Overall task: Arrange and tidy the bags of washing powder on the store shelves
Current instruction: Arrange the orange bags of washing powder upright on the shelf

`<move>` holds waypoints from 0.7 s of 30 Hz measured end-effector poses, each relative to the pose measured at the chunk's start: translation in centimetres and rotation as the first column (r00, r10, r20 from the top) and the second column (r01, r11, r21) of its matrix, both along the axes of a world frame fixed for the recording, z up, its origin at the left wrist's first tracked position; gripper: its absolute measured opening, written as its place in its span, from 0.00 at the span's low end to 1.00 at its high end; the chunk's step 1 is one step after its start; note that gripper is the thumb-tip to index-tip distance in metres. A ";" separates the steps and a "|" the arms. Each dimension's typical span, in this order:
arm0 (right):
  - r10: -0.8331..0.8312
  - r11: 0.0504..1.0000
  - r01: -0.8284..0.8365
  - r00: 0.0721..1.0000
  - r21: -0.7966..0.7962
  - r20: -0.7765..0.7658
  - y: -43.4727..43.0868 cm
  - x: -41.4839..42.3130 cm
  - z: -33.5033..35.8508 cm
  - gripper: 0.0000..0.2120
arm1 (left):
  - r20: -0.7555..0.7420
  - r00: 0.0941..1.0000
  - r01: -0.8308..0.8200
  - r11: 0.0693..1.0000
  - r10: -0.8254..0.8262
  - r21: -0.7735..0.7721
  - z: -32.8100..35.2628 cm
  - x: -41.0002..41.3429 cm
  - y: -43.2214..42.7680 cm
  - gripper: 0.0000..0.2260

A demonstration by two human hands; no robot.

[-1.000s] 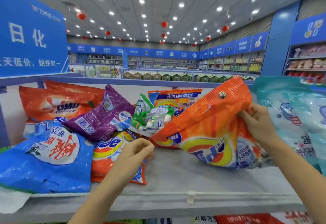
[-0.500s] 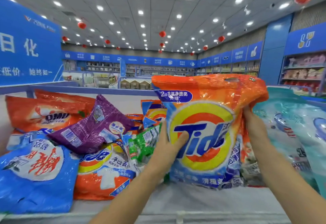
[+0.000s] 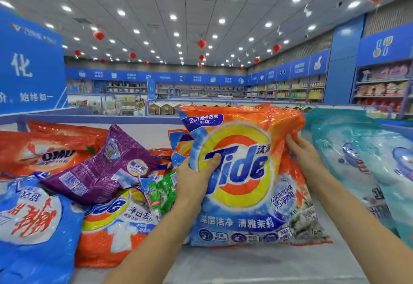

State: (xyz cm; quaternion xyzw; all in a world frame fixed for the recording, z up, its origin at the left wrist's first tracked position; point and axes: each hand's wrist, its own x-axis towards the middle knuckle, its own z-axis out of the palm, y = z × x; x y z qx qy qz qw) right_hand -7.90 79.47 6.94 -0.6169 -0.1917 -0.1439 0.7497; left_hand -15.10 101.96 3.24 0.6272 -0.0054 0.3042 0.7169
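An orange Tide bag point(image 3: 243, 172) stands upright on the grey shelf point(image 3: 257, 265), front label facing me. My left hand point(image 3: 196, 178) grips its left edge, thumb across the logo. My right hand point(image 3: 304, 156) grips its right edge near the top. Left of it lies a jumbled heap: a second Tide bag point(image 3: 111, 227) lying flat, a purple bag point(image 3: 105, 169), a small green bag point(image 3: 163, 192), a red-orange OMO bag point(image 3: 44, 149) and a big blue bag point(image 3: 33, 227). Another orange bag point(image 3: 178, 142) peeks out behind the held one.
Pale teal bags point(image 3: 366, 167) lean on the shelf just right of my right hand. A blue sign point(image 3: 29, 64) rises at the back left. Beyond the shelf's back rail point(image 3: 89, 119) lie store aisles and wall shelving. Bare shelf shows in front of the held bag.
The Tide bag has gone from tilted to upright with its front facing me. My left hand moved up from the shelf and took its left edge. The view tilted up slightly.
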 end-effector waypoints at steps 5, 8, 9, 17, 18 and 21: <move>0.158 0.987 -0.158 0.980 0.016 -0.120 -0.7 0.0 -2.1 0.18 | -0.013 1.000 -0.027 0.993 0.026 -0.112 0.8 -0.4 0.7 0.10; -0.076 0.988 0.062 0.993 -0.143 -0.094 -0.8 0.0 -3.8 0.14 | -0.022 0.997 -0.077 0.978 0.074 -0.194 2.2 -0.7 2.1 0.13; -0.117 0.976 0.092 0.986 -0.199 -0.116 -0.9 0.3 -4.5 0.12 | -0.025 0.995 -0.095 0.970 0.092 -0.222 2.9 -0.9 2.6 0.14; 0.234 0.544 0.050 0.950 -0.838 0.208 6.1 -2.7 -7.8 0.15 | 0.091 0.959 -0.236 0.934 0.269 -0.268 7.8 -2.7 8.5 0.15; 0.340 0.413 0.121 0.899 -0.903 0.276 7.6 -3.0 -8.2 0.26 | 0.084 0.954 -0.255 0.925 0.289 -0.282 7.9 -2.8 9.3 0.15; 0.519 0.145 0.337 0.775 -0.930 0.361 11.7 -3.7 -9.7 0.46 | 0.077 0.936 -0.302 0.899 0.342 -0.317 7.8 -3.0 11.4 0.16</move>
